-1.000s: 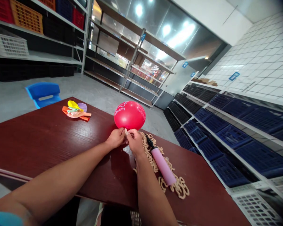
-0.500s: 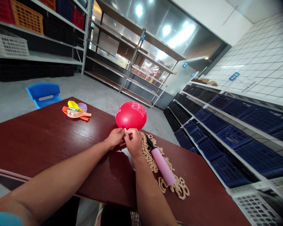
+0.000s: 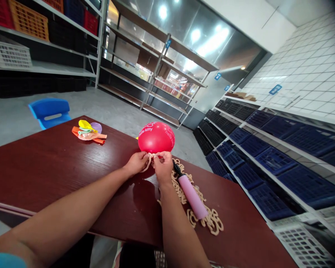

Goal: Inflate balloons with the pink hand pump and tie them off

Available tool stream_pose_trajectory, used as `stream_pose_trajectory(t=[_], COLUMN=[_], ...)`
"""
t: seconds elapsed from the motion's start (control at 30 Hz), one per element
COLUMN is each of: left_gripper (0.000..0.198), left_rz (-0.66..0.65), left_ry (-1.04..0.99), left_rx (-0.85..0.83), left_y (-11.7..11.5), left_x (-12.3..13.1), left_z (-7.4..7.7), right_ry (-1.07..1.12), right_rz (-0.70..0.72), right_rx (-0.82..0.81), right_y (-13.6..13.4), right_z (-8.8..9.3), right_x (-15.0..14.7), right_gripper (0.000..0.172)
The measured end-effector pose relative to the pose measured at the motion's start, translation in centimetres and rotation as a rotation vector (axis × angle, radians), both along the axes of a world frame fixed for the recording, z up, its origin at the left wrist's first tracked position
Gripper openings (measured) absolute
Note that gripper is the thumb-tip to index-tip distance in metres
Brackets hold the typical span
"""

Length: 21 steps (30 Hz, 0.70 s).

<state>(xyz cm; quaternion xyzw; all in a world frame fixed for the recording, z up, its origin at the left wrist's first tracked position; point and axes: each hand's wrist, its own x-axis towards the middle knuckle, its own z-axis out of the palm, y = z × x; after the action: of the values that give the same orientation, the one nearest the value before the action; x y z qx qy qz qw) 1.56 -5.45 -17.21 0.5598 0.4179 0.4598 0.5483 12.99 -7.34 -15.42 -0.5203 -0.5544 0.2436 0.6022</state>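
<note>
A red inflated balloon (image 3: 156, 137) with white "hello kitty" print rests on the dark wooden table (image 3: 44, 167) just beyond my hands. My left hand (image 3: 136, 163) and my right hand (image 3: 163, 165) are closed in pinches at the balloon's base, holding a beige chain strip (image 3: 147, 163) that runs between them under the balloon's neck. A pink hand pump (image 3: 191, 194) with a black nozzle lies right of my right hand, on top of a heap of the same beige chain (image 3: 209, 220).
Several flat uninflated balloons (image 3: 88, 132) lie at the table's far left. A blue plastic chair (image 3: 48, 111) stands behind the table. Metal shelving with crates (image 3: 30, 22) lines the left and back; blue crates (image 3: 268, 156) fill racks at the right.
The balloon has turned, so its print faces differently. My right hand has shifted slightly right and up, drawing the beige strip out between the two hands.
</note>
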Motion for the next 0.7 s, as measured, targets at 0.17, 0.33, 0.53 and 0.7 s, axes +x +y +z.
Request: stream_pose_trajectory(t=[0.17,0.33,0.53,0.7], left_gripper=[0.031,0.03,0.03,0.036], left_rz=[-0.089,-0.274,-0.443,-0.517], left_ry=[0.071,-0.041,-0.158,-0.212], left_rx=[0.042,-0.061,-0.156,-0.184], left_y=[-0.5,-1.4,-1.6,-1.5], left_x=[0.2,0.3,-0.1,-0.3], left_z=[0.3,1.3,1.5,1.2], right_ry=[-0.257,-0.357,-0.384,-0.359], right_rz=[-0.195,-0.242,-0.253,-0.258], right_rx=[0.119,0.148,0.159,0.145], right_y=[-0.2,-0.4,-0.2,-0.1], right_z=[0.2,0.5,0.4,0.2], right_x=[0.5,1.1,1.4,1.3], right_gripper=[0.015,0.014,0.013,0.013])
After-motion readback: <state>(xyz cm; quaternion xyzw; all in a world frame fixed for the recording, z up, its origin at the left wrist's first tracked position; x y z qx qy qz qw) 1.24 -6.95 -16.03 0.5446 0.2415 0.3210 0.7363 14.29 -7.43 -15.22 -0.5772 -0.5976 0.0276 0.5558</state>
